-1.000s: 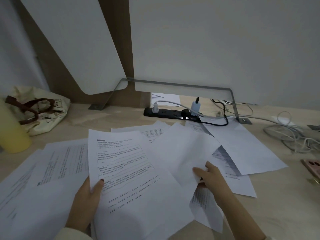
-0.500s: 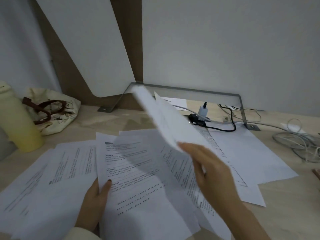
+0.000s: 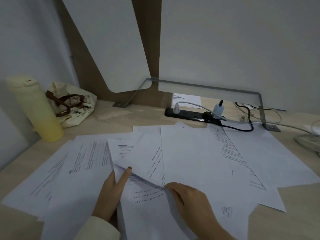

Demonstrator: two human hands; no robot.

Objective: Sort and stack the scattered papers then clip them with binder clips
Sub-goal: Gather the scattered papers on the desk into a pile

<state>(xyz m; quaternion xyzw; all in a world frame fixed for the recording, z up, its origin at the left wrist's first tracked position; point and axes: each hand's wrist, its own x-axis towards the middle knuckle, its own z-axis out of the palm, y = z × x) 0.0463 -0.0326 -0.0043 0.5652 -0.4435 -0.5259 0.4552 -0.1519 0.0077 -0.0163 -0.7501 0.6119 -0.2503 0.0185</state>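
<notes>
Several white printed papers [image 3: 90,161] lie scattered and overlapping across the wooden desk [image 3: 294,213]. My left hand [image 3: 112,189] holds the left edge of a printed sheet [image 3: 149,205] in the middle, thumb on top of it. My right hand [image 3: 185,194] pinches the near corner of a blank-faced sheet [image 3: 192,156] that lies over that printed sheet. More sheets fan out to the left and to the right [image 3: 270,153]. No binder clips are visible.
A yellow bottle [image 3: 36,110] and a cloth pouch [image 3: 74,104] stand at the back left. A black power strip [image 3: 188,115] with plugs and cables [image 3: 308,135] lies along the back, under a metal bracket [image 3: 259,104]. White divider panels rise behind.
The sheet my right hand held raised half a second ago now lies flat on the sheets in the middle. My right hand has come down and nearer. The camera view has shifted left.
</notes>
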